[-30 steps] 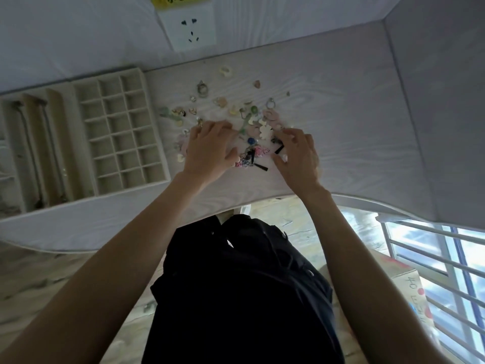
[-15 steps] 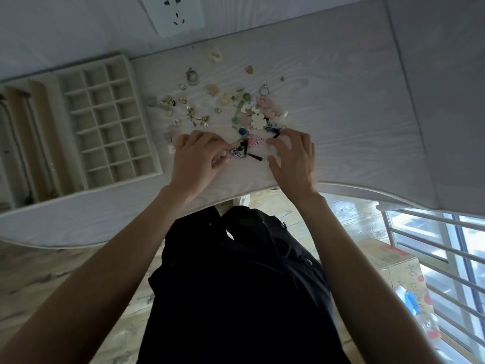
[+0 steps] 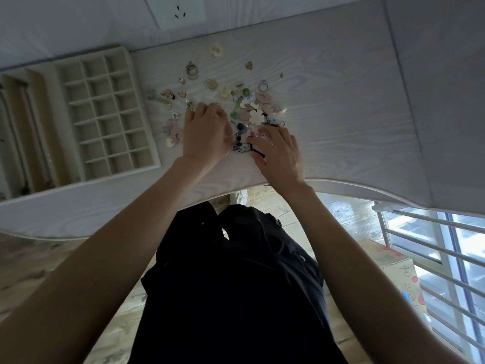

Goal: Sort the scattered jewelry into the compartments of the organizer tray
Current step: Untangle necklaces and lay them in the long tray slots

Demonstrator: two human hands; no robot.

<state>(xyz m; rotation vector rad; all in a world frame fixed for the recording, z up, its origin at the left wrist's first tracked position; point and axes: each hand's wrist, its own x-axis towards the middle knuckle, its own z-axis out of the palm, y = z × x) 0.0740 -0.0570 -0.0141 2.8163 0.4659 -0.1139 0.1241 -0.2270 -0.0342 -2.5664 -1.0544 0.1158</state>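
Observation:
Several small jewelry pieces (image 3: 256, 116) lie scattered over the pale wooden table (image 3: 341, 101): hearts, rings, pink hoops, a white flower. The beige organizer tray (image 3: 145, 119) sits at the left, its grid of small square compartments showing nothing inside. My left hand (image 3: 204, 135) is over the near part of the pile, fingers curled, fingertips pinching a tangled blue-and-white and black piece (image 3: 240, 147). My right hand (image 3: 278, 153) meets it from the right, with thumb and forefinger closed on the same tangle's black strand. The two hands hide the pieces beneath them.
The tray's long left channels (image 3: 18, 127) hold dark necklaces. A wall socket (image 3: 178, 9) is above the table's far edge. The table's curved front edge (image 3: 341, 185) runs just behind my wrists. A window railing (image 3: 433, 248) and a cardboard box (image 3: 404, 279) are at the lower right.
Both hands drew together at the near edge of the pile and now meet on the blue-and-white and black tangle. The view shifted slightly upward.

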